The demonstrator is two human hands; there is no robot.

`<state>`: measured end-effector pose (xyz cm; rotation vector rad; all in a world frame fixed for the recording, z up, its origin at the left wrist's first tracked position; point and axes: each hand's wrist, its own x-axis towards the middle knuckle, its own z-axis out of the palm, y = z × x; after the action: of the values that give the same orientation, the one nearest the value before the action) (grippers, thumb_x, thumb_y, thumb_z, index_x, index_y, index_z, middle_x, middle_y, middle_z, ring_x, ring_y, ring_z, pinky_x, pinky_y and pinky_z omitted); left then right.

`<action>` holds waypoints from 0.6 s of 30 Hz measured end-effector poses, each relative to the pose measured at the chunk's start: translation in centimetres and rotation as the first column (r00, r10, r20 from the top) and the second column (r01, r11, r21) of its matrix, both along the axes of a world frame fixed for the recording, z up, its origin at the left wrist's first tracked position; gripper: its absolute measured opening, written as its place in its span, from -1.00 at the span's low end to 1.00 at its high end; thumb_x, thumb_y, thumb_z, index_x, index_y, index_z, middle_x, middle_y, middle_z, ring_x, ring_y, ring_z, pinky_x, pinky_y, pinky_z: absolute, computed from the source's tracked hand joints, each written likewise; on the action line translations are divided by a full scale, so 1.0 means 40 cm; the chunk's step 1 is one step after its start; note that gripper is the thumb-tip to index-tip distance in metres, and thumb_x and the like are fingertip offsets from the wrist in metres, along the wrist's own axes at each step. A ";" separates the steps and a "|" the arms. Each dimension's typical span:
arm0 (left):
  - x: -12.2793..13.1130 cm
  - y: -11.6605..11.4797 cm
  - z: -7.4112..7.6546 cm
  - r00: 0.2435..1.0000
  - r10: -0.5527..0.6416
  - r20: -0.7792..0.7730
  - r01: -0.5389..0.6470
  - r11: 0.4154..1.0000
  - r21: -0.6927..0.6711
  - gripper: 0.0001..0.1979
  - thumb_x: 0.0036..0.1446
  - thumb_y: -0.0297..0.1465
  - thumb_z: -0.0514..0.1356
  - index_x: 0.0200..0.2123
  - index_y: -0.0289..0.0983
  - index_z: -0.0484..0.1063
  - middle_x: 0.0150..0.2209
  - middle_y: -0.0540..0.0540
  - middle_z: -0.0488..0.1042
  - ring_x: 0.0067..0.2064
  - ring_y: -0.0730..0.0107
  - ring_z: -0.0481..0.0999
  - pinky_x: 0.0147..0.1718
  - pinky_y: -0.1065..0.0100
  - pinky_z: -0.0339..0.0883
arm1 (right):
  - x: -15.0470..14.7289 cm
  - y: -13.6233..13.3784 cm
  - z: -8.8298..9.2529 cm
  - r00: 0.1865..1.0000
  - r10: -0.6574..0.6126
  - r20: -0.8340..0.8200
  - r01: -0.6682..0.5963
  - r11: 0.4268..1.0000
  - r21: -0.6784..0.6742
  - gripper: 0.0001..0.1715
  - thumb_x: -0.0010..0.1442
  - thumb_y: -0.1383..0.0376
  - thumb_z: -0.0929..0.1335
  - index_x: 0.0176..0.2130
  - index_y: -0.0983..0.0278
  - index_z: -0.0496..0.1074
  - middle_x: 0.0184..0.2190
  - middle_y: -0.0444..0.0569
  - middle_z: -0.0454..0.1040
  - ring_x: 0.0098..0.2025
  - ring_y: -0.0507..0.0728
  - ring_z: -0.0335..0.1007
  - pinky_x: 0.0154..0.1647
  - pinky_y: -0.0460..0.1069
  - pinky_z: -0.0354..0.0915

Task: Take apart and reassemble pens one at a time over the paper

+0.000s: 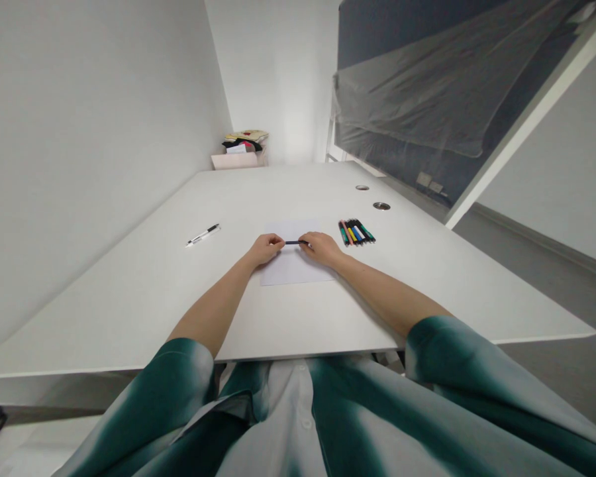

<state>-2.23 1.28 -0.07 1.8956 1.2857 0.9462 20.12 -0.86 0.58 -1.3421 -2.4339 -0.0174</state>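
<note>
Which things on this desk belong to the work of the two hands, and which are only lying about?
In use: left hand; right hand; slim dark pen, held between them; sheet of white paper, under the hands.

Lying about: row of coloured pens; white pen; cardboard box, at the far end of the desk; two round desk holes.

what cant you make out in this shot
Head view, the only one:
The thin dark pen or marker: both ends hidden by the fingers of the left hand and right hand, so its tips and type cannot be told.
The white paper sheet: partly covered by both hands; any marks too faint to tell.
The row of slim multicoloured markers: labels too small.
The jumbled heap of items on the pale pink box: too distant to identify.
</note>
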 end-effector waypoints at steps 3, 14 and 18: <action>0.000 -0.001 0.002 1.000 0.002 0.002 -0.002 1.000 0.001 -0.79 -0.07 -0.25 0.30 -0.43 -0.28 0.53 -0.43 -0.06 0.54 -0.35 0.34 0.44 -0.22 0.29 0.34 | -0.001 -0.005 0.003 1.000 0.006 0.010 -0.006 1.000 -0.002 -0.65 0.39 0.25 0.23 0.02 0.27 0.51 -0.09 0.07 0.56 -0.07 0.16 0.45 -0.11 -0.04 0.23; 0.001 0.005 -0.009 0.995 0.021 -0.095 -0.022 1.000 -0.010 -0.65 0.04 -0.14 0.18 -0.42 -0.31 0.59 -0.52 -0.03 0.47 -0.41 0.34 0.37 -0.32 0.31 0.24 | -0.004 -0.004 0.006 0.999 -0.014 -0.031 0.014 1.000 -0.002 -0.69 0.37 0.27 0.27 0.03 0.28 0.49 -0.05 0.07 0.56 -0.02 0.18 0.43 -0.04 0.00 0.24; 0.002 -0.003 0.002 0.992 0.010 -0.125 -0.012 1.000 -0.018 -0.65 0.04 -0.15 0.18 -0.38 -0.32 0.59 -0.45 -0.05 0.52 -0.34 0.33 0.41 -0.25 0.30 0.27 | -0.003 -0.004 0.008 1.000 0.005 0.002 -0.005 1.000 0.004 -0.69 0.38 0.29 0.26 0.01 0.28 0.50 -0.06 0.07 0.55 -0.03 0.18 0.43 -0.05 0.00 0.22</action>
<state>-2.14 1.16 -0.01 1.9611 1.3737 0.8298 19.99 -1.01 0.89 -1.3345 -2.4377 -0.0221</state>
